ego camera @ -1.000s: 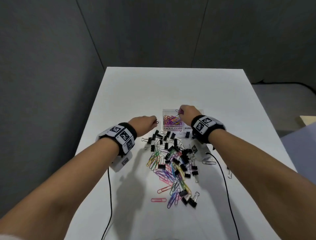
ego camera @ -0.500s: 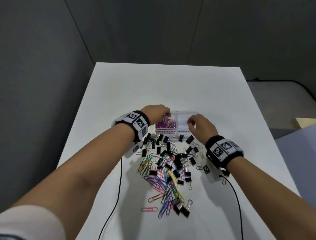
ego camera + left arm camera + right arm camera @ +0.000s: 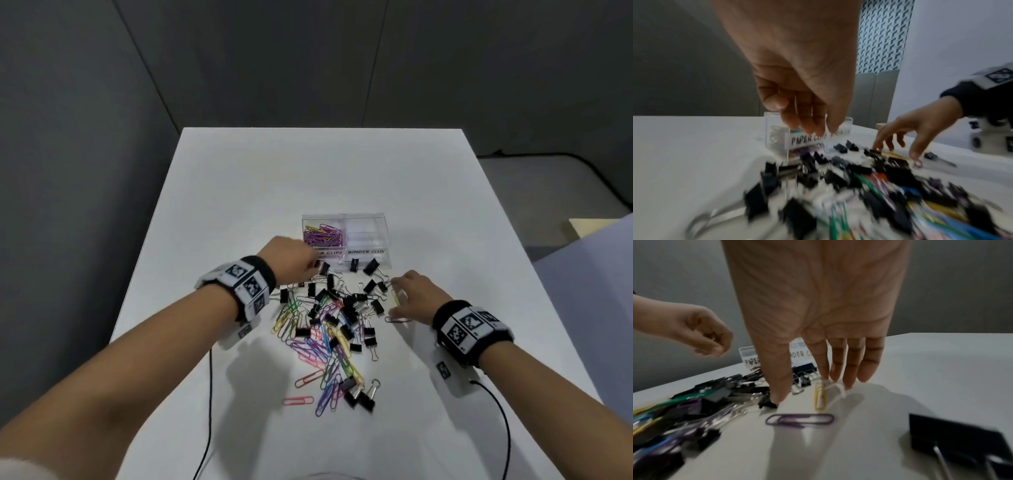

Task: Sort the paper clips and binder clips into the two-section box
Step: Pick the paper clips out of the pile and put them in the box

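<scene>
Right hand (image 3: 818,331) spread, fingertips around yellow paper clip (image 3: 820,396); left hand (image 3: 797,91) loosely curled, empty, above pile (image 3: 329,318)

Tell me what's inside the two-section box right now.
The two-section box holds coloured paper clips in its "PAPER CLIPS" section; the "BINDER CLIPS" section looks empty. The left hand covers its near-left corner.

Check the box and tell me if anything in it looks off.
The two-section box is lopsided: the section labelled paper clips holds coloured paper clips, while the binder-clip section looks empty. Every black binder clip in view lies on the table. Nothing looks mis-sorted or damaged.
</scene>
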The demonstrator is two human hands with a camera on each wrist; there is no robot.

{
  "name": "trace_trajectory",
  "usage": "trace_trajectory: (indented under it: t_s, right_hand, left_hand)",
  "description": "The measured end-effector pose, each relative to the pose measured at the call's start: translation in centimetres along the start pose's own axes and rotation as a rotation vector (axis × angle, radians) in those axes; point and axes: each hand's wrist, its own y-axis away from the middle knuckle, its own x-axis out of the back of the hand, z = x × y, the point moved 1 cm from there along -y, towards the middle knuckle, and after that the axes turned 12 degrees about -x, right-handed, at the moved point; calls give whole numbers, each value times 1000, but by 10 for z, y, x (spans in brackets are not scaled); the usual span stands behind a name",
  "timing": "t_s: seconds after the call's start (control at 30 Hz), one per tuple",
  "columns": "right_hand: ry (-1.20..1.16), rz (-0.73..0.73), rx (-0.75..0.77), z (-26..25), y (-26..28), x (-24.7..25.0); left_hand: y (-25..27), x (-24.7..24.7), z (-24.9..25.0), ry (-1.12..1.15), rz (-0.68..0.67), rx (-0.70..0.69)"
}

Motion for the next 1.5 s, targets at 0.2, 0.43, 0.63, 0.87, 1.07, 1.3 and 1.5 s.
trace_trajectory:
  t_s: [0.2,0.43,0.63,0.87,1.07,1.3,1.5]
  right_hand:
    - [42,136,42,-9,12,-23]
    - [-56,254,14,-16,20,-47]
    - [-175,156,-120,-14,24,-41]
    - [-153,118,-179,-17,25,-39]
    - [-140,84,-200,-17,22,-41]
    - [-103,122,-167,-18,22,-46]
    - [-120,128,-140,-16,24,-50]
  left_hand:
    - [49,-45,14,121,-156,30]
    - [61,-75,37,263,-28,102]
    - [60,-80,42,448,60,240]
    - [64,-86,40,442,124,261]
    - [69,-87,40,453,114,330]
    - [70,-78,40,406,65,286]
    - [76,-67,33,430,100,325]
